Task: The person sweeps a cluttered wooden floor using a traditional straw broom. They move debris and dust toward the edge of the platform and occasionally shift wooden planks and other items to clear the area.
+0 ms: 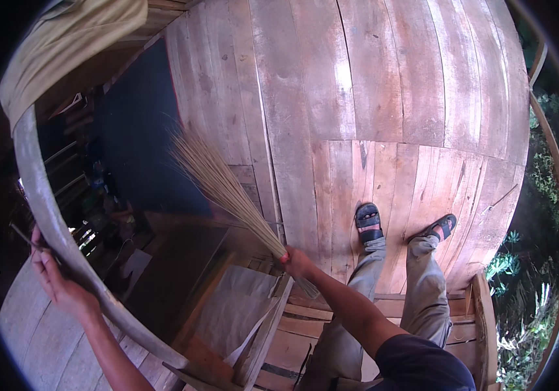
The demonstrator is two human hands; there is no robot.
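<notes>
While my right hand is closed around the bound neck of a stick broom, its bristles fan up and away to the left of that hand, over the plank floor. My left hand, well apart on the far side, is wrapped on a curved wooden rail. The broom tips hang near a dark mat, just off the boards. I judge sweeping is under way; the planks beyond my sandalled feet look mostly clean, though dust is hard to tell.
</notes>
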